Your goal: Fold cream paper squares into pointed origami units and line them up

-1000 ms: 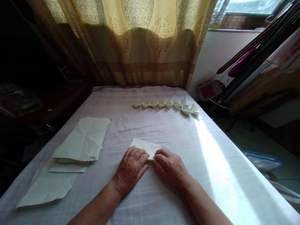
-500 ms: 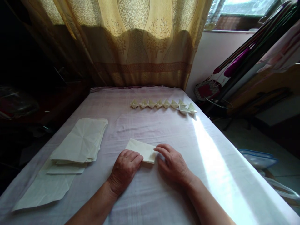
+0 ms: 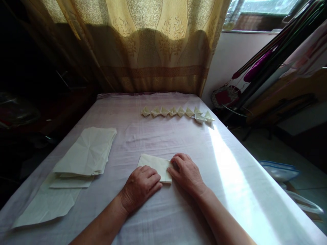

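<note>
Folded paper [image 3: 154, 162], likely light, easily creased, best taken by its edges, is partly covered by the left hand [image 3: 140, 185], closure unclear, and apparently pinched by the right hand [image 3: 187, 173].

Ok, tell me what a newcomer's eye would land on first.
Probably the bright strip of sunlight slanting across the cloth on the right, then the row of small folded paper shapes toward its far edge. Nearer, the left hand lies on a folded paper while the right hand touches its right end; a stack of creased sheets sits at left.
</note>
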`<state>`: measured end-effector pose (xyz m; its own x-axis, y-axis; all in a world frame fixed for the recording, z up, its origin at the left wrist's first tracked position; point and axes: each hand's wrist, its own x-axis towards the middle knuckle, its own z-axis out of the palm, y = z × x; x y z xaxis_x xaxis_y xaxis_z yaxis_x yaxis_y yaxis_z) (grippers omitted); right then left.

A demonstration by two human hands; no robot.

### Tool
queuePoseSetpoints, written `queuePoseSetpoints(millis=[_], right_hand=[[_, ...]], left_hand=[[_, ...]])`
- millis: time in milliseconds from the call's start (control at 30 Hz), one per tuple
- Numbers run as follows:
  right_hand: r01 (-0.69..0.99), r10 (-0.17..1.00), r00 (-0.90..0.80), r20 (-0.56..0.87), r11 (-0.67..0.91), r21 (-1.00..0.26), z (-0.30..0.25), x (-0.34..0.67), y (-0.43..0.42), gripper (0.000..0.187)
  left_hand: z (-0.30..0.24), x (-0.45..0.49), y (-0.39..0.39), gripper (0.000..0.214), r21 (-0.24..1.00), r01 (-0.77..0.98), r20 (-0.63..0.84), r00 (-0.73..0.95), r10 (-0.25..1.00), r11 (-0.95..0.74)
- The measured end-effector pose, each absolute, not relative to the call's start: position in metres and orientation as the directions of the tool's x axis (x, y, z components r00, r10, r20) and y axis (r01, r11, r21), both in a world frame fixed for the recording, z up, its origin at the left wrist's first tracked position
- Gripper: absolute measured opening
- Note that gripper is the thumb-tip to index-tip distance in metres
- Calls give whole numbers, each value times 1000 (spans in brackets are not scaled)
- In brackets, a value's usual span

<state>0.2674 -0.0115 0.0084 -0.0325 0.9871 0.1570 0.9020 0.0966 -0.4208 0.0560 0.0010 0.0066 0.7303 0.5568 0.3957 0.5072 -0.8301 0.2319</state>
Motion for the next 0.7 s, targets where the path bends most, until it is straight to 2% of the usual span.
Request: queuePoseSetpoints(millis=[200,267,367,500,700], right_hand=[[912,986,-20,167,87,-402,7,264,-8,13],[919,985,-16,174,83,-386,6,263,-7,10],[919,980,-24,196,99,-381,4,263,-5,7],[903,973,-33,229,127,-410,-1,264,-5,7],[841,961,-41,275,182,-510,-7,268,-3,9]], left_hand=[[5,54,15,19,415,517,349,670,655,-749],[6,53,29,20,398,590,319,628,710,-702],[13,51,52,21,318,716,176,599,781,-621],[27,55,75,21,279,748,-8,628,778,-602],[41,64,85,15,306,752,-93,634,768,-584]])
